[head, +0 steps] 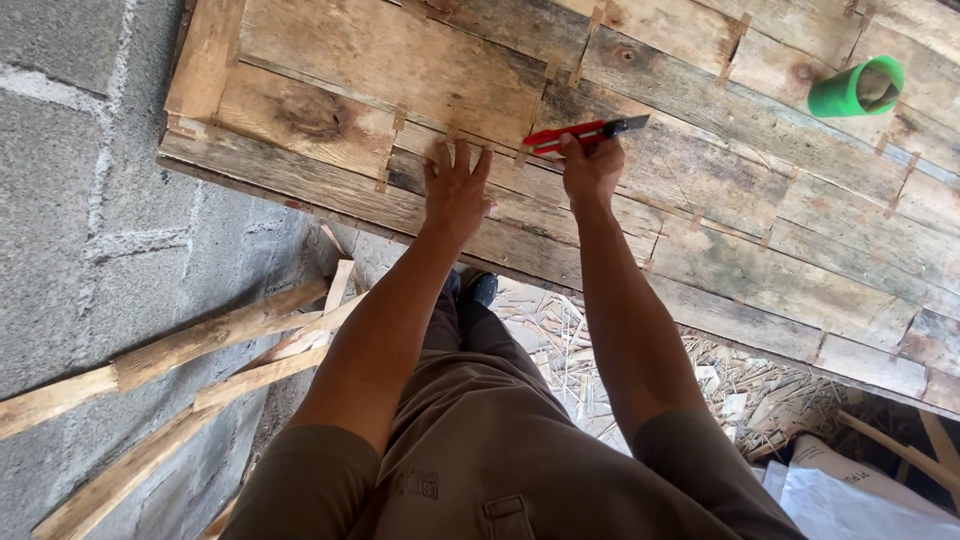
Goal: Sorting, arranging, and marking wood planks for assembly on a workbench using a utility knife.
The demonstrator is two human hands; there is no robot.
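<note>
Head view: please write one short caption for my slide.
Left hand flat on a weathered plank surface; right hand holds a red utility knife.

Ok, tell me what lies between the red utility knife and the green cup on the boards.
In the head view, only bare weathered planks with thin wooden wedges in their seams lie between the red utility knife, held in the right hand, and the green cup.

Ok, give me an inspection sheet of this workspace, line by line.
Surface: weathered wooden plank panel, patched boards, small wedges in the joints.
Job's things: red utility knife with grey blade, lying against the planks.
Clutter: green plastic cup-shaped tube on the panel; loose wooden sticks; straw and shavings on the floor.
Grips: left hand flat on the planks, fingers spread; right hand closed on the knife.
Cables: nothing seen.
Surroundings: grey block wall; white sack.
</note>
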